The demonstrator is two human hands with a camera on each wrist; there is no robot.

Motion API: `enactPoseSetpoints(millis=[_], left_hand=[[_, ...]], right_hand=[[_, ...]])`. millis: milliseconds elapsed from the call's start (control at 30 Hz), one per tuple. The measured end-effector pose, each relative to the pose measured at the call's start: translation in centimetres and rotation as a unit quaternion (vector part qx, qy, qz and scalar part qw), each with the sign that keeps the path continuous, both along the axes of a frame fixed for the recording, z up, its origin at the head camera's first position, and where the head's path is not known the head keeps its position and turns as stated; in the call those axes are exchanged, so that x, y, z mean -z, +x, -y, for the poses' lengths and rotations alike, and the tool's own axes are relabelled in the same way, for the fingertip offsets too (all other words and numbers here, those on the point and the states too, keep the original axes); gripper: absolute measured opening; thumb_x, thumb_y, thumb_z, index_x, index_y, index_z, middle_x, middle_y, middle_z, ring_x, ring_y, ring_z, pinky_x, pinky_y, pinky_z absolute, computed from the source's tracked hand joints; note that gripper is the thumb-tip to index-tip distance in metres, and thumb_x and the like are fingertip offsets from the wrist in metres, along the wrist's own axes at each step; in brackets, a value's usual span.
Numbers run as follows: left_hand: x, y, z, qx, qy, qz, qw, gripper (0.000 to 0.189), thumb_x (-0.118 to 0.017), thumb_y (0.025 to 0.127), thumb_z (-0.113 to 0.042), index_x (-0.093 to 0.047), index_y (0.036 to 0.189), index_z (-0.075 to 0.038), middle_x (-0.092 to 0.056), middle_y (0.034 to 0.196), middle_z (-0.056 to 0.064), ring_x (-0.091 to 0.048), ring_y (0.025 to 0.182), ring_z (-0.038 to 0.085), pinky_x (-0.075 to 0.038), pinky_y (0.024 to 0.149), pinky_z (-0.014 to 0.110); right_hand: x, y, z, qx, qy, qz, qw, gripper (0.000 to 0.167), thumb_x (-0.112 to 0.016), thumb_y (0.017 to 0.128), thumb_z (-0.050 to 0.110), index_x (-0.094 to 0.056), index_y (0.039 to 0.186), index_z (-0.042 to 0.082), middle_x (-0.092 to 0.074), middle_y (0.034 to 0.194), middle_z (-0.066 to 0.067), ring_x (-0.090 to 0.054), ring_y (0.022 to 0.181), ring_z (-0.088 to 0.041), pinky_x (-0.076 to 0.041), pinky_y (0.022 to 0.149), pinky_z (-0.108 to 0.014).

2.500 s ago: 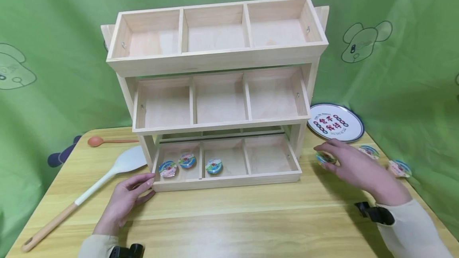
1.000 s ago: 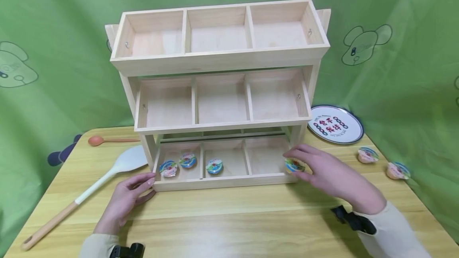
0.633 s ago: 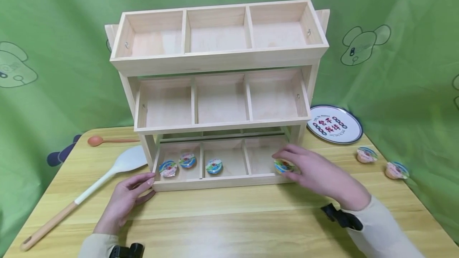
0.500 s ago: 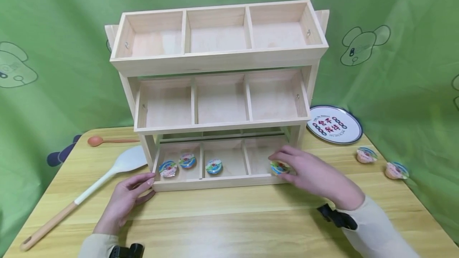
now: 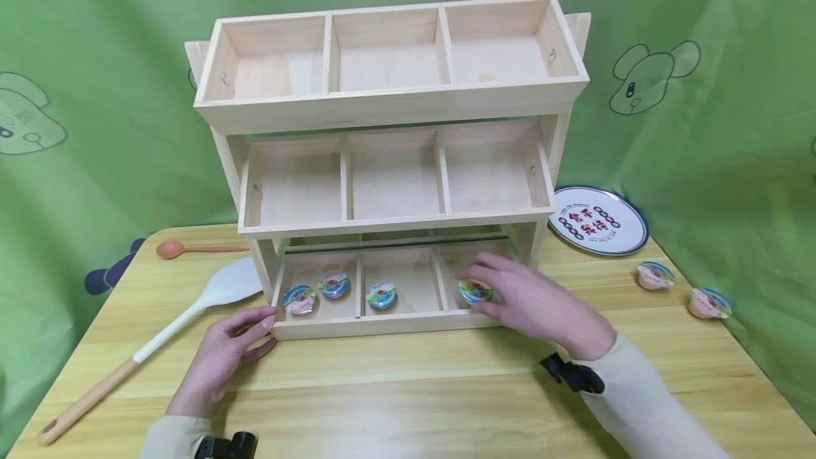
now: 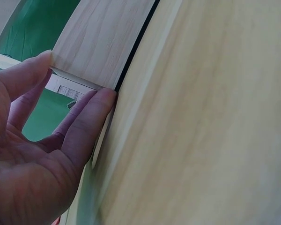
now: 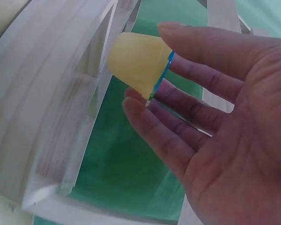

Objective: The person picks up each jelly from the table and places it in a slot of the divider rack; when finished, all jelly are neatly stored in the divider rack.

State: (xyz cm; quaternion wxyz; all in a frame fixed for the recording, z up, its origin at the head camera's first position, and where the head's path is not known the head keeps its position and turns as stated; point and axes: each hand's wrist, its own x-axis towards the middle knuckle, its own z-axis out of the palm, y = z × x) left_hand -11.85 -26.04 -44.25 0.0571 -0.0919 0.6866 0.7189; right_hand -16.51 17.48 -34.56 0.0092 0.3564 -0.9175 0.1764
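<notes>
My right hand [image 5: 532,299] pinches a jelly cup [image 5: 474,292] by its rim, at the right compartment of the bottom tray of a wooden three-tier rack [image 5: 395,328]. In the right wrist view the cup's yellow body [image 7: 136,61] shows, with thumb and fingers at its blue-edged lid. My left hand [image 5: 223,349] holds the bottom tray's front left corner; in the left wrist view, thumb and fingertips [image 6: 105,96] span the tray's end. Two jelly cups [image 5: 299,299] sit in the left compartment and another jelly cup [image 5: 381,296] in the middle one.
Two pink jelly cups [image 5: 655,275] stand on the table [image 5: 408,395] at the right. Behind them lies a white plate [image 5: 596,222] with a blue rim. A white spatula [image 5: 197,307] and an orange spoon [image 5: 172,250] lie at the left. Green cloth [image 5: 701,126] hangs behind.
My right hand has carried the jelly cup leftward from the table at the right to the bottom tray's right compartment. The left hand has stayed at the tray's corner.
</notes>
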Motion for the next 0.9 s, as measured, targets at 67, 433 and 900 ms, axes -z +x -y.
enactPoseSetpoints(millis=[67,433,900], left_hand=[[0.0,0.0,0.0,-0.002,0.001,-0.001,1.0000,0.040,-0.068,0.093,-0.008,-0.058,0.127,0.010,-0.050,0.127,0.020,-0.064,0.103,0.018,-0.055,0.094,0.038],[-0.2,-0.1,0.0,-0.005,0.009,0.002,0.9999,0.034,-0.067,0.094,-0.008,-0.062,0.124,0.006,-0.054,0.123,0.012,-0.063,0.103,0.017,-0.055,0.094,0.038],[-0.3,0.0,-0.1,-0.006,0.007,0.000,1.0000,0.037,-0.066,0.094,-0.007,-0.058,0.127,0.010,-0.053,0.123,0.013,-0.063,0.103,0.017,-0.055,0.095,0.038]], right_hand=[[0.0,-0.1,0.4,-0.002,0.002,-0.002,1.0000,0.046,-0.078,0.084,0.014,-0.064,0.126,0.008,-0.060,0.116,-0.002,-0.060,0.099,-0.018,-0.057,0.087,-0.040],[0.3,-0.5,2.9,-0.026,-0.011,-0.011,0.9995,0.047,-0.079,0.083,0.011,-0.063,0.127,0.008,-0.059,0.119,-0.003,-0.061,0.102,-0.018,-0.057,0.089,-0.034],[1.8,-1.6,5.9,-0.043,0.004,0.022,0.9988,0.041,-0.076,0.087,0.014,-0.063,0.126,0.007,-0.059,0.116,-0.003,-0.059,0.099,-0.018,-0.057,0.087,-0.035]])
